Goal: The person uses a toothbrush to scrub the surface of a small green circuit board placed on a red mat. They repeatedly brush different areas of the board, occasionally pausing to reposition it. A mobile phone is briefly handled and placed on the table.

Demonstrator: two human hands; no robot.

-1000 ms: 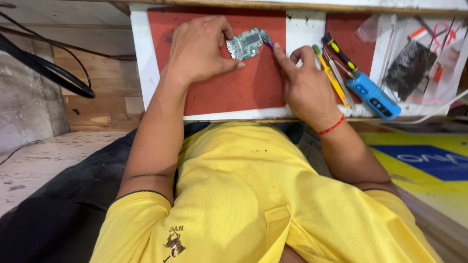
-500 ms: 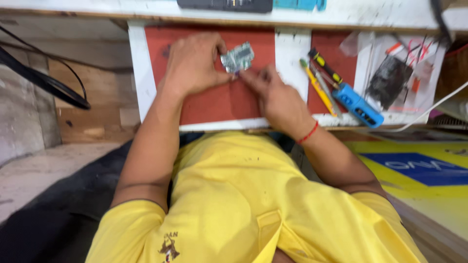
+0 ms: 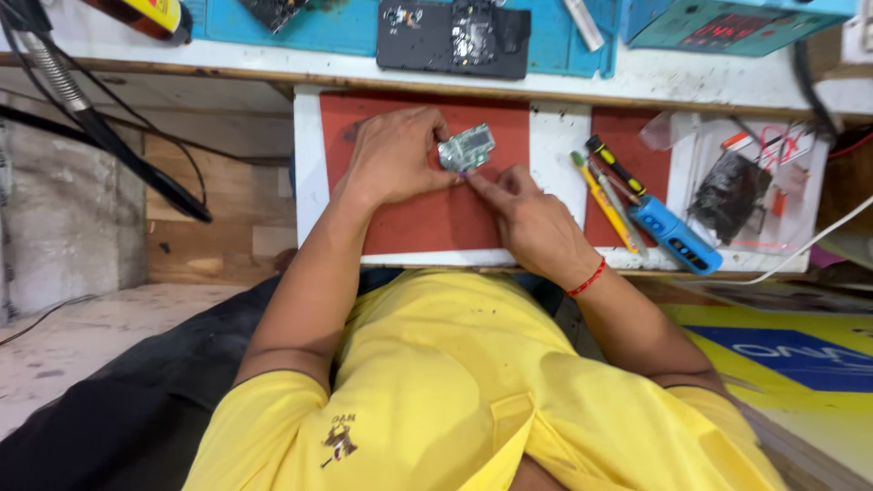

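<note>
Item: small silvery-green rectangular circuit board (image 3: 466,147), lying over the red-brown work mat (image 3: 427,223) on the pull-out shelf, long axis running left-low to right-high. My left hand (image 3: 396,155) pinches its left end with curled fingers; my right hand (image 3: 532,218) comes at it from below-right, forefinger stretched to the lower edge, the rest loosely folded, perhaps holding a thin tool I cannot make out. Right of my hands: yellow-handled screwdrivers (image 3: 607,186) and a blue handheld tool (image 3: 677,238).
</note>
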